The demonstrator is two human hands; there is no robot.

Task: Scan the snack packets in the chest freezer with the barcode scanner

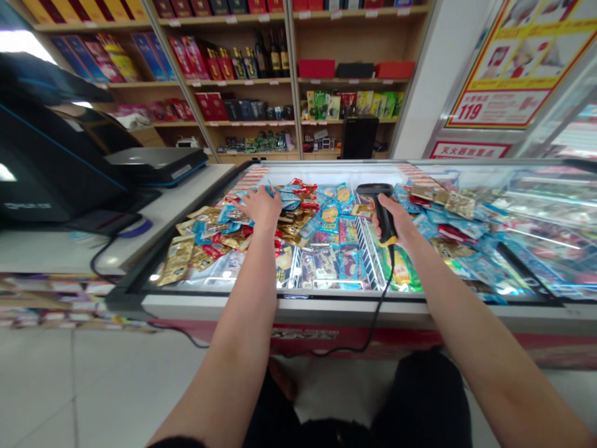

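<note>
Right fingers [377, 225] wrap a black-and-yellow plastic handheld scanner [385, 219], handle running toward the body. Left fingers [247, 204] half-spread, nearer the shiny blue, gold and red foil packets [231, 229] directly beneath them; any hold unclear.

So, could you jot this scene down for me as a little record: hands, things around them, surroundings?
Left hand: fingers spread over a heap of shiny packets; whether it grips one is unclear
Right hand: holds a black-and-yellow scanner, corded
Packet colours: mostly gold, blue, red
Work surface: long glass-topped chest
Further right: second packet heap
Left side: counter with dark machine
Background: stocked shelves, poster reading 119
</note>
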